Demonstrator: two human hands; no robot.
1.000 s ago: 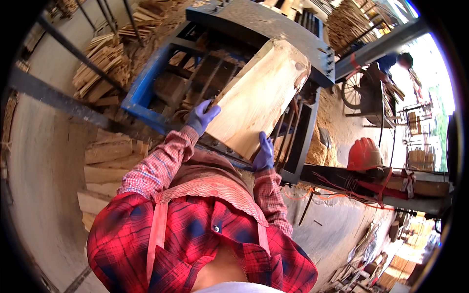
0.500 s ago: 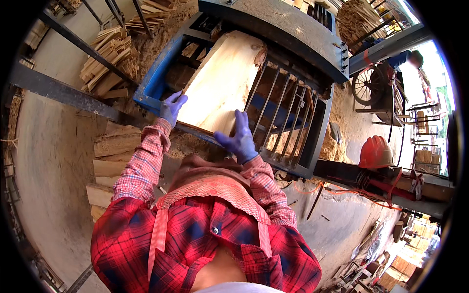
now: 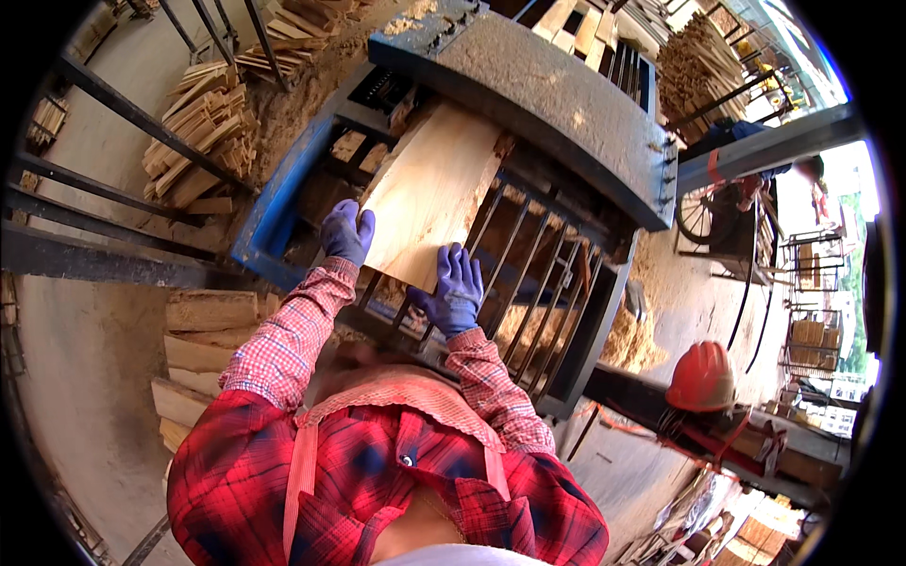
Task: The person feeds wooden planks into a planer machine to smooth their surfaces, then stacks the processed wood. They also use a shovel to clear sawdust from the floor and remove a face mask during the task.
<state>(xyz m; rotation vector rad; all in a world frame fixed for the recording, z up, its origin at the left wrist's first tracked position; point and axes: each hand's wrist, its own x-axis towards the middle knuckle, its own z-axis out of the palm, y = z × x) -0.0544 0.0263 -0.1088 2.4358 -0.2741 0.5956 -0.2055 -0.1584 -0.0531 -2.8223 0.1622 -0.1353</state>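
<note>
A pale wooden board point(image 3: 436, 193) is laid on the barred metal bed point(image 3: 528, 283) of a blue-framed machine point(image 3: 274, 212), its far end hidden beneath the dusty grey hood point(image 3: 538, 90). The left hand point(image 3: 345, 233), in a purple glove, is pressed against the board's left near edge, fingers curled on it. The gloved right hand point(image 3: 451, 291) is set at the near corner, fingers spread flat on the board rather than clamped. Stacks of cut wood point(image 3: 203, 137) are seen far left, partly cut off by dark rails. An orange hard hat point(image 3: 701, 377) is seen at the right; what lies below the bars is hard to make out.
</note>
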